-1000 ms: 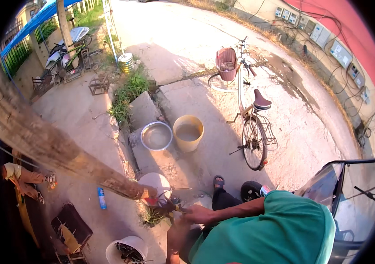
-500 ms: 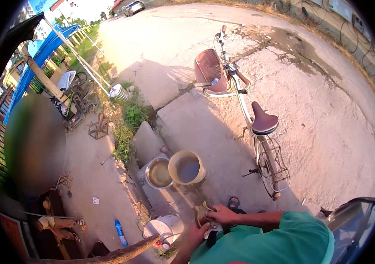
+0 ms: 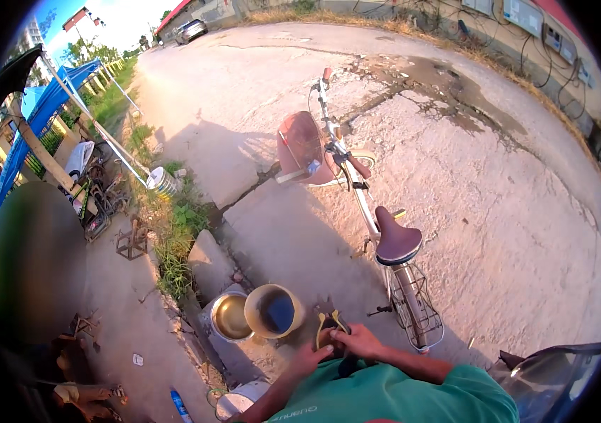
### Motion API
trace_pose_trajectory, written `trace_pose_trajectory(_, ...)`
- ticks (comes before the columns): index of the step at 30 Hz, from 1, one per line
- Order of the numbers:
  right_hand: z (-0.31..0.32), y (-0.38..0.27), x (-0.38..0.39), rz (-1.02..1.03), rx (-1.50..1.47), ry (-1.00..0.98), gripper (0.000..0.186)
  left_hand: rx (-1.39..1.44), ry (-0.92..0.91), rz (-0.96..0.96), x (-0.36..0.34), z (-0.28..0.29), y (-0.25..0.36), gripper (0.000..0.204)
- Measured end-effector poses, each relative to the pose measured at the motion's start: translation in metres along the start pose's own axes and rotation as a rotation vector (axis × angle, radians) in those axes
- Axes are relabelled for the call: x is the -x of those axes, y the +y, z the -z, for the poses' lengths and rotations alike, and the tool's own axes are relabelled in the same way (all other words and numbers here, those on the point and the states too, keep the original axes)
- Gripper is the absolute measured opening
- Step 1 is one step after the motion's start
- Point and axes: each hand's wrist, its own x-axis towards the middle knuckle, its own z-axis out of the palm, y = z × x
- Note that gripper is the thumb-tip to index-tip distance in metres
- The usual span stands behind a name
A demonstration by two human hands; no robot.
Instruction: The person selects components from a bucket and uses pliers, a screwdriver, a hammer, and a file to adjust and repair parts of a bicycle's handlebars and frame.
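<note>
Low in the head view, my left hand (image 3: 312, 357) and my right hand (image 3: 357, 340) are close together, closed on a small dark object with yellow edges (image 3: 332, 328); I cannot make out what it is. Just left of it stand a pale yellow bucket (image 3: 293, 317) and a metal basin (image 3: 221, 321), side by side. A bicycle with a brown saddle (image 3: 397, 240) and a reddish basket (image 3: 295, 141) stands in front of me, slightly right.
A white tub (image 3: 238, 403) and a blue can (image 3: 180, 405) are at lower left. Grass (image 3: 183, 261) lines the broken slab edge. A blue awning (image 3: 15, 158) shelters parked bikes at left. A windscreen (image 3: 554, 374) is at right; cables run along the wall (image 3: 547, 63).
The view has tilted up toward the road, showing a car and sky. The wooden pole has left the lower middle. My hands still hold the object, now raised beside the bucket.
</note>
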Motion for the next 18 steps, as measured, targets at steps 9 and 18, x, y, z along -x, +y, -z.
trace_pose_trajectory(9,0.040,-0.132,-0.150,0.165,0.729,0.045,0.057,0.194,-0.067,-0.129,-0.108,0.122,0.096,0.056)
trace_pose_trajectory(18,0.143,-0.239,-0.270,0.309,0.491,0.346,0.049,0.442,-0.264,-0.166,-0.224,0.163,0.215,0.048)
